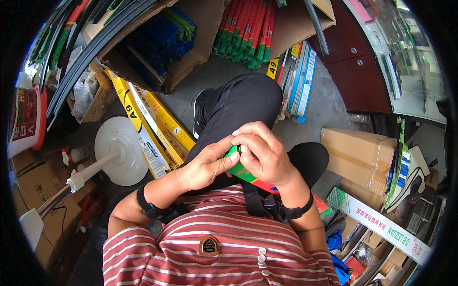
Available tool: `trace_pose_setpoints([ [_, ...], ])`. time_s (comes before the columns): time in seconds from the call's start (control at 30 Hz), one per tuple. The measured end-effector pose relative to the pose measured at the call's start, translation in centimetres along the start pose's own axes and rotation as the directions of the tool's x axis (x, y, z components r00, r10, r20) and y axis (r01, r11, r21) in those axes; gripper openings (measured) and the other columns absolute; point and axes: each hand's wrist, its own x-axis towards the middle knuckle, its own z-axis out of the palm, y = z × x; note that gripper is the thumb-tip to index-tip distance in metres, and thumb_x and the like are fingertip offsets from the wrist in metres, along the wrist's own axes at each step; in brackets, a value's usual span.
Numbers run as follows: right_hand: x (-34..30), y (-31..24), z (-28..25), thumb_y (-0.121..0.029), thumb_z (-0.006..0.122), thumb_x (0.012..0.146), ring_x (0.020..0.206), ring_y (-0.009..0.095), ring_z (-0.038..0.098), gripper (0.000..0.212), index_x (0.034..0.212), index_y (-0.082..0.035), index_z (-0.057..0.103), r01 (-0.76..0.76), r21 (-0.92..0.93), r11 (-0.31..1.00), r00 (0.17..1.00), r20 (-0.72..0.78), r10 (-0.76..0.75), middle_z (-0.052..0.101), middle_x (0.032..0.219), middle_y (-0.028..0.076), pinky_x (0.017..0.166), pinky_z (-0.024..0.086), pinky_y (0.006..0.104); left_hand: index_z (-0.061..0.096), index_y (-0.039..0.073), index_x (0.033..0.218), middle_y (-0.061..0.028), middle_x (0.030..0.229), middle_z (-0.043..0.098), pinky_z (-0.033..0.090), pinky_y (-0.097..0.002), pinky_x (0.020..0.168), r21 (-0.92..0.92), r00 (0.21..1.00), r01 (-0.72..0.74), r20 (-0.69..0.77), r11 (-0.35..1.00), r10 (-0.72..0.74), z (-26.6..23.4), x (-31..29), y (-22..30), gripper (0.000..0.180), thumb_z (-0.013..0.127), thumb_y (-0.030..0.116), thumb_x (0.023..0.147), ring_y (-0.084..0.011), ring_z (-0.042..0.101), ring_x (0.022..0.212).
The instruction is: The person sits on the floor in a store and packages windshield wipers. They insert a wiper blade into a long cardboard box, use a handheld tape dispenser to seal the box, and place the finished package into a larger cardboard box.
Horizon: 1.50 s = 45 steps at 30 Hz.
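Observation:
A long, narrow green-and-red box (244, 173) lies slantwise over my lap, one end between my hands. My left hand (208, 163) is closed round that end, its thumb lying along the green side. At the same end, my right hand (263, 153) has its fingers curled and pinched together against the box's tip. What the right fingertips grip is hidden. The box runs under my right wrist, and its far part shows again beyond my forearm. My fingers cover the opening of the end, so I cannot tell whether its flap is raised.
Ahead, a cardboard carton (202, 45) holds blue packages, beside several upright red-and-green boxes (248, 31). Long yellow boxes (164, 124) lie on the left, near a white round stand base (121, 150). A brown carton (358, 155) and a long white box (379, 224) are on the right.

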Motion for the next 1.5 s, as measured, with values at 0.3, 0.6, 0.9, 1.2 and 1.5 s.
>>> trace_pose_setpoints([
  [0.3,-0.4,0.7,0.4,0.003,0.056,0.078,0.076,0.025,0.061,0.012,0.089,-0.002,0.057,-0.027,0.121,0.992,0.995,-0.095,0.039,0.055,0.09,0.012,0.064,0.051,0.0317,0.044,0.002,0.125,-0.0052,0.1,0.054,0.046,-0.0255,0.071,-0.053,0.999,0.028,0.023,0.998,-0.027,-0.1,0.1,0.1,0.043,0.042,0.035,0.098,-0.0109,0.051,0.085],
  [0.6,-0.3,1.1,0.3,0.002,0.054,0.08,0.076,0.025,0.061,0.01,0.089,-0.002,0.057,-0.065,0.201,0.977,0.995,-0.062,0.079,0.055,0.088,0.012,0.066,0.05,0.0312,0.044,0.002,0.126,-0.0044,0.1,0.054,0.045,-0.0252,0.074,-0.095,0.999,0.029,0.026,0.995,-0.026,-0.2,0.2,-0.2,0.042,0.043,0.033,0.098,-0.0102,0.05,0.085],
  [0.9,-0.8,0.3,0.1,-0.001,0.06,0.077,0.08,0.025,0.062,0.02,0.096,-0.002,0.062,-0.06,0.041,0.997,0.997,-0.036,0.062,0.056,0.093,0.011,0.067,0.053,0.0326,0.032,0.001,0.137,-0.0079,0.12,0.049,0.044,-0.0288,0.09,-0.114,0.99,0.135,0.066,0.984,-0.128,-0.6,0.0,0.1,0.053,0.046,0.033,0.097,-0.0149,0.05,0.11],
  [1.2,-1.8,-0.4,-0.8,-0.001,0.056,0.082,0.107,0.03,0.058,0.034,0.116,0.003,0.059,-0.225,0.292,0.93,0.974,0.041,0.222,0.056,0.12,0.019,0.092,0.046,0.035,0.043,-0.001,0.121,-0.0107,0.099,0.057,0.043,-0.0304,0.084,0.092,1.0,-0.016,-0.019,0.996,0.018,-0.2,0.2,0.0,0.038,0.048,0.028,0.097,-0.0139,0.052,0.095],
  [1.5,-4.3,-0.5,-1.3,-0.012,0.063,0.081,0.121,0.034,0.046,0.053,0.131,-0.006,0.047,-0.184,0.211,0.96,0.983,0.057,0.176,0.042,0.136,0.018,0.101,0.039,0.0381,0.047,-0.001,0.119,-0.0083,0.094,0.059,0.05,-0.0262,0.064,0.328,0.994,0.005,-0.104,0.945,0.031,0.8,0.6,1.3,0.03,0.045,0.022,0.098,-0.0123,0.059,0.075],
])
